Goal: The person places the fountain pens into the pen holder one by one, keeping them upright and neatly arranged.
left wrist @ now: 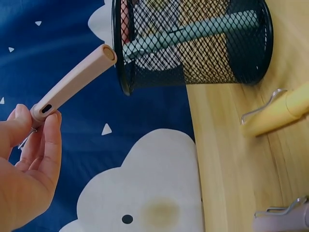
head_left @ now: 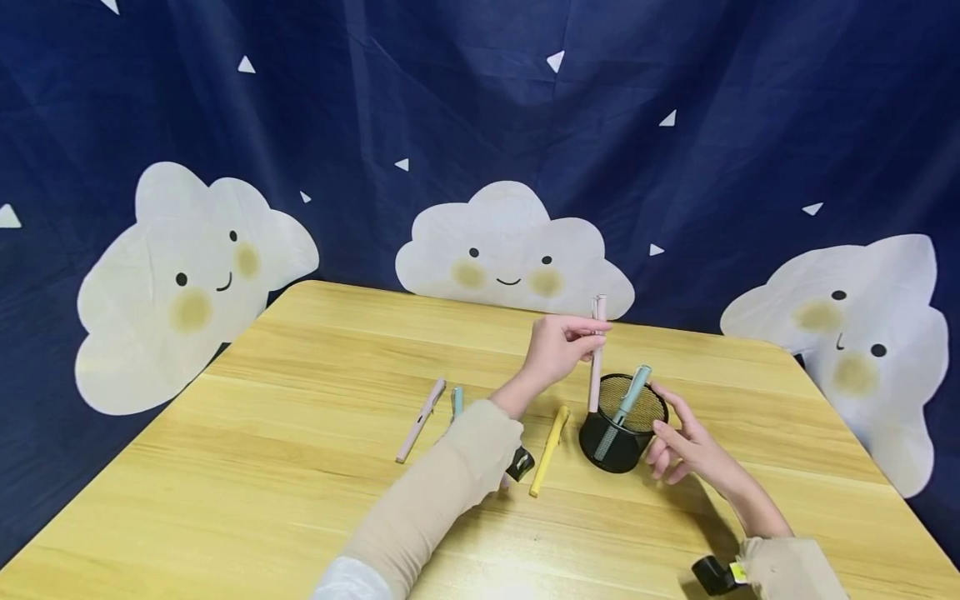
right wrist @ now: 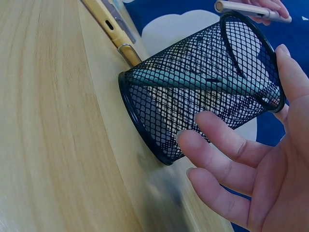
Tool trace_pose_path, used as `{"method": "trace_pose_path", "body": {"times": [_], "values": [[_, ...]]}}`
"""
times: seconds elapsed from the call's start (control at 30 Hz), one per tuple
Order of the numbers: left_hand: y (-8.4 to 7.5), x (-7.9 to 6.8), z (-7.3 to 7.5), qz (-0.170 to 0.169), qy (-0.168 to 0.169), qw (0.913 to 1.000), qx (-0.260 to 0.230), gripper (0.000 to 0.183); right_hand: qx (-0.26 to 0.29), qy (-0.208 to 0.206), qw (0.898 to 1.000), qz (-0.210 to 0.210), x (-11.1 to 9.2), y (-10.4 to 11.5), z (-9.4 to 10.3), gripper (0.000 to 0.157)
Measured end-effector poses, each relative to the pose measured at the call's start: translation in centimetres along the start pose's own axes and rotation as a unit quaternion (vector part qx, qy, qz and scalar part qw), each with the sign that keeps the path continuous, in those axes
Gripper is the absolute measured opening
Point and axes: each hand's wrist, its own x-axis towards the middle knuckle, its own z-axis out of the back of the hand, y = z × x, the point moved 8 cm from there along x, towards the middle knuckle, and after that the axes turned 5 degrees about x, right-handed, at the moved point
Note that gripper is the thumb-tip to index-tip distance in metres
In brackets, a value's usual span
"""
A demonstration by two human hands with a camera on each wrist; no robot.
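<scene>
My left hand [head_left: 558, 346] pinches a pale pink pen [head_left: 597, 379] near its upper end, clip up. The pen's lower end is right at the left rim of a black mesh pen holder [head_left: 611, 450]. Inside the holder leans a teal pen [head_left: 636, 390], its clip end sticking out above the rim. On the holder's right side, my right hand [head_left: 693, 450] holds the rim between thumb and index finger. Its other fingers curve beside the mesh [right wrist: 193, 92]. In the left wrist view, the pink pen's blunt end [left wrist: 109, 53] is close to the holder's rim [left wrist: 118, 48].
A yellow pen [head_left: 551, 452] lies left of the holder on the wooden table [head_left: 315, 467]. Further left lie a pale lilac pen [head_left: 422, 421] and a second teal pen [head_left: 457, 402], partly hidden by the left sleeve [head_left: 442, 483]. A blue cloud-patterned curtain [head_left: 480, 108] hangs behind.
</scene>
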Motion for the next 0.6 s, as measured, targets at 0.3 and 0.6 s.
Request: {"method": "trace_pose_path", "body": {"times": [0.3, 0.6], "values": [[-0.3, 0.3, -0.9, -0.001, -0.007, 0.9999, 0.011, 0.016, 0.004, 0.001, 1.0, 0.0, 0.0, 0.0, 0.0, 0.053], [-0.3, 0.2, -1.3, -0.021, -0.025, 0.9991, 0.026, 0.016, 0.005, 0.003, 1.0, 0.004, 0.0, 0.2, -0.2, 0.054]]}}
